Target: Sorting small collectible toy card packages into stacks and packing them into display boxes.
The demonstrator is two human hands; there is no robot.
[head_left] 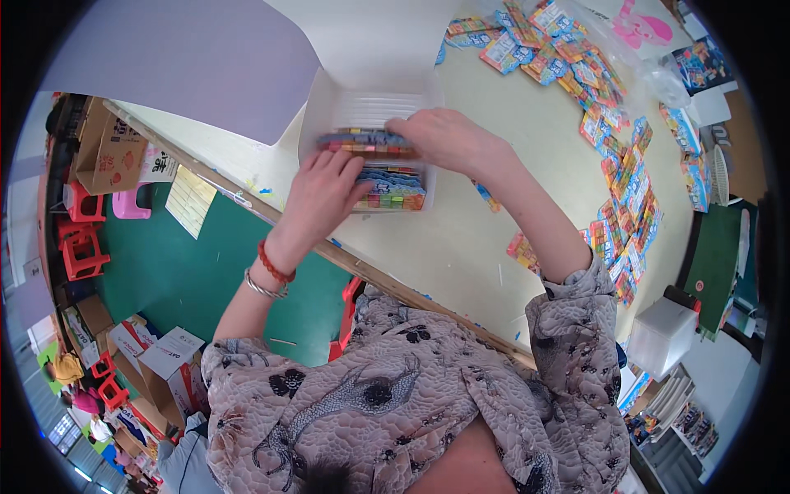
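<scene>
Packing colourful packets into a white box (370, 105) appears to be the step in hand. Two groups are seen in the box: a front row (393, 191), stood closely together at the edge nearest the body, and a blurred rear bundle (362, 146) just beyond it. The right end of the rear bundle is gripped by the curled right hand (461, 142). The left hand (329, 191) is held half bent, its fingertips laid at the bundle's near side and its thumb by the front row; whether anything is gripped by it cannot be told. The ridged floor at the far end is left uncovered, and many loose packets (634, 202) are scattered over the table (461, 255) at the right. For the next move, it is judged, the rear bundle must be squared and seated against the front row without that row being tipped.
</scene>
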